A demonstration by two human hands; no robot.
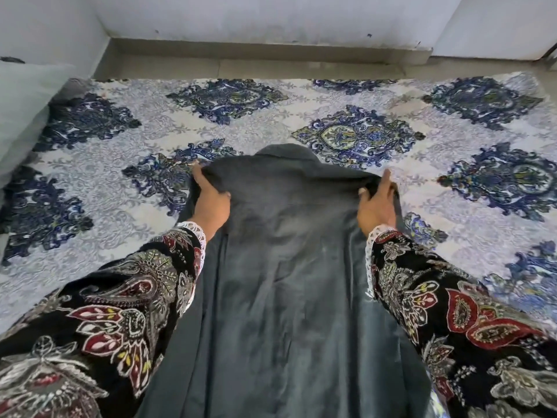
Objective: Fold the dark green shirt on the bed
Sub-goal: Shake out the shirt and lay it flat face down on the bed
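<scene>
Evenly, the left hand and right hand each pinch a shoulder of the dark green shirt, fingers curled round the cloth. It lies along the bed, collar toward the far edge. Keeping both shoulders level should likely give a straight fold.

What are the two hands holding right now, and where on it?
Both grip the dark green shirt at its far end, beside the collar: the left hand at the left shoulder, the right hand at the right shoulder, fingers curled into the cloth.
</scene>
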